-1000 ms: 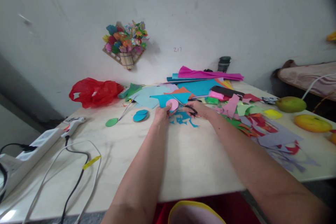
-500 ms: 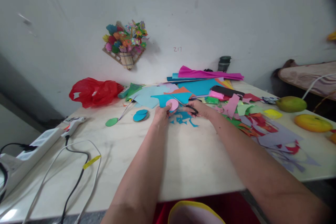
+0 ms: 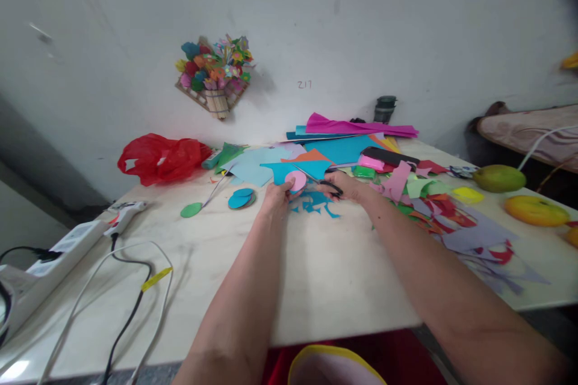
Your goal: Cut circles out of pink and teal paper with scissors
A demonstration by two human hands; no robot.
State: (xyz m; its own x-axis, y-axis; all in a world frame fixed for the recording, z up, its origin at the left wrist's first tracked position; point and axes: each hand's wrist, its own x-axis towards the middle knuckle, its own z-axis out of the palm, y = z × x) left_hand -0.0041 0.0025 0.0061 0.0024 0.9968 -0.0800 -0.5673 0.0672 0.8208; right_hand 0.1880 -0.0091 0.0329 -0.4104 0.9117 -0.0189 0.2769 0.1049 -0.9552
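Observation:
My left hand [image 3: 280, 191] pinches a pink paper circle [image 3: 296, 181] against a blue paper sheet [image 3: 280, 172]. In my right hand [image 3: 344, 185] are scissors [image 3: 333, 187] with black handles, their blades lying over the blue sheet just right of the circle. Small blue scraps [image 3: 311, 202] lie on the table below both hands. To the left rest a small stack of blue circles [image 3: 241, 198] and a single green circle [image 3: 191, 210].
A red plastic bag [image 3: 165, 159] sits at the back left, with a power strip [image 3: 67, 243] and cables nearer. Coloured sheets, a black phone [image 3: 389, 157], paper scraps [image 3: 478, 231] and mangoes [image 3: 536, 211] occupy the back and right.
The view has shifted very slightly. Both hands keep their hold, and the scissors remain at the blue sheet with little visible movement.

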